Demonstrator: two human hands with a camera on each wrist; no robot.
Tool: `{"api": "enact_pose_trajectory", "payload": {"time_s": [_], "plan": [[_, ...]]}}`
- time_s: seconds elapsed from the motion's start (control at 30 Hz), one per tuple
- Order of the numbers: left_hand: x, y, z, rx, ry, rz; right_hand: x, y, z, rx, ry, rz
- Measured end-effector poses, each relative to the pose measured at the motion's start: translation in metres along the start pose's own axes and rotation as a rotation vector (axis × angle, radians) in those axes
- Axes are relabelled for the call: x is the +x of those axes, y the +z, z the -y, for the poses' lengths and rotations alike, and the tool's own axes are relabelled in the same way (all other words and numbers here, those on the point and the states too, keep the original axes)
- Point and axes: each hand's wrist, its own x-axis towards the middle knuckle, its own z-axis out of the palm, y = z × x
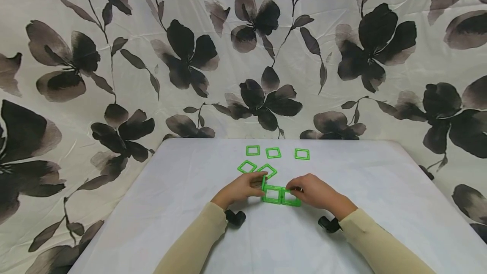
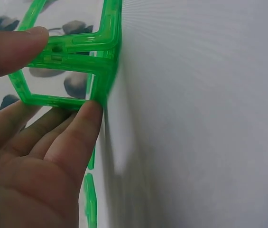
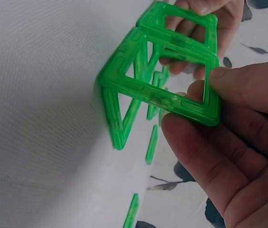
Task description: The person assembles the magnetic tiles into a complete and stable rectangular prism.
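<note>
Two green see-through square frame tiles, likely magnetic building tiles, stand side by side in the head view. My left hand [image 1: 243, 187] pinches the left tile [image 1: 272, 201], its thumb on the front edge. Its other fingers lie against a side tile [image 1: 263, 182] that stands at an angle behind, joined at the corner. With thumb and index finger, my right hand [image 3: 247, 142] pinches the right tile [image 3: 157, 99] by its outer corner. This tile meets the left one along one edge. Behind it in the right wrist view, another green tile [image 3: 119, 137] slants back from it.
Beyond the hands, several loose green tiles lie flat on the white-covered table [image 1: 182, 172]. A turned tile [image 1: 272, 168] lies just behind the joined ones, beside another turned tile [image 1: 242, 164]. Farther back is a row with a rightmost tile [image 1: 302, 158]. A flowered cloth [image 1: 213, 67] hangs behind.
</note>
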Motion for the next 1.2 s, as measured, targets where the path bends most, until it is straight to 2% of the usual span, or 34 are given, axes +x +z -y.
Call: {"api": "enact_pose_trajectory", "payload": {"time_s": [0.37, 0.53, 0.83, 1.07, 1.2], "plan": [[0.006, 0.002, -0.003, -0.012, -0.021, 0.01, -0.004, 0.003, -0.004, 0.034, 0.019, 0.0], [0.01, 0.003, -0.003, 0.024, -0.02, -0.006, -0.007, 0.003, -0.002, 0.053, 0.018, -0.007], [0.021, 0.004, -0.003, 0.113, -0.055, -0.082, -0.009, 0.003, 0.002, 0.081, 0.067, 0.005], [0.024, 0.006, -0.007, 0.171, -0.086, -0.152, -0.011, 0.007, 0.006, 0.171, 0.08, -0.014], [0.027, 0.008, -0.008, 0.182, -0.08, -0.198, -0.01, 0.013, 0.01, 0.226, 0.104, -0.043]]}}
